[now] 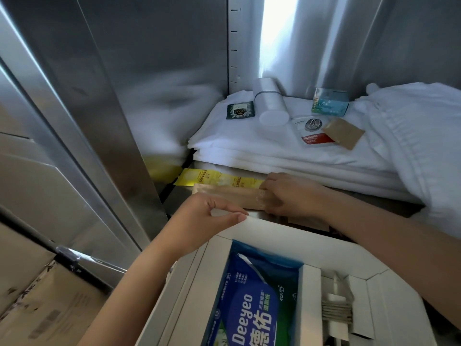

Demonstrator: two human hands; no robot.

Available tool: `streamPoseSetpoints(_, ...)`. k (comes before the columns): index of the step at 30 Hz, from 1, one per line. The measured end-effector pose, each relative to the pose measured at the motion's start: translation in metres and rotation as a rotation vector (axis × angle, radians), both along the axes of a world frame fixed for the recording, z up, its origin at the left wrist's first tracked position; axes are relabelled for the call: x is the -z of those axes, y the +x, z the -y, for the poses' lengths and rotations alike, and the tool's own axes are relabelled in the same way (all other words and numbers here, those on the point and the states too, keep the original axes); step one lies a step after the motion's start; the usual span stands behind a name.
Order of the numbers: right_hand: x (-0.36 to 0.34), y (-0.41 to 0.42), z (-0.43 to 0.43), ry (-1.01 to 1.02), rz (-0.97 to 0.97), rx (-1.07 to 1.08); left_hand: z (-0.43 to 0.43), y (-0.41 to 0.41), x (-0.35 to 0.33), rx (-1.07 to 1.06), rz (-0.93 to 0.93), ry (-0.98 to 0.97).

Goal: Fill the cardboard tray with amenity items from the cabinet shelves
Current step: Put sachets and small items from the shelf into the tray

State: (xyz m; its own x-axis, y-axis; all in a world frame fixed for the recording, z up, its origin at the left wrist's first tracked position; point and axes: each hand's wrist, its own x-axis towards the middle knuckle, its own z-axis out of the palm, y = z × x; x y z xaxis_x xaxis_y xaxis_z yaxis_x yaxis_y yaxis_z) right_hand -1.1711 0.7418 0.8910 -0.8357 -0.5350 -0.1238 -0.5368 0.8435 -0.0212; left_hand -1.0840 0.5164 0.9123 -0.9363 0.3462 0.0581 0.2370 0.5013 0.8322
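Note:
The white cardboard tray sits at the bottom, holding a blue Deeyeo wipes pack and thin brown packets in a right compartment. My left hand pinches the tray's far rim. My right hand rests on the metal shelf, fingers closed on a long kraft-paper packet. Behind the packet lie yellow sachets.
A stack of folded white linen on the shelf carries a dark tea sachet, a white cylinder, a teal box, a coffee sachet and a brown sachet. Steel cabinet walls stand left and behind. Cardboard boxes sit lower left.

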Motion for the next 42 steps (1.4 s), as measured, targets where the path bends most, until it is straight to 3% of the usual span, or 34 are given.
streamPoseSetpoints(29,-0.024,0.010,-0.023,-0.316,0.237,0.262,-0.001,0.001,0.002,-0.028,0.004,0.014)
streamPoseSetpoints(42,-0.065,0.036,-0.056,-0.397,0.005,0.272,-0.002,0.001,0.001,-0.045,-0.009,0.018)
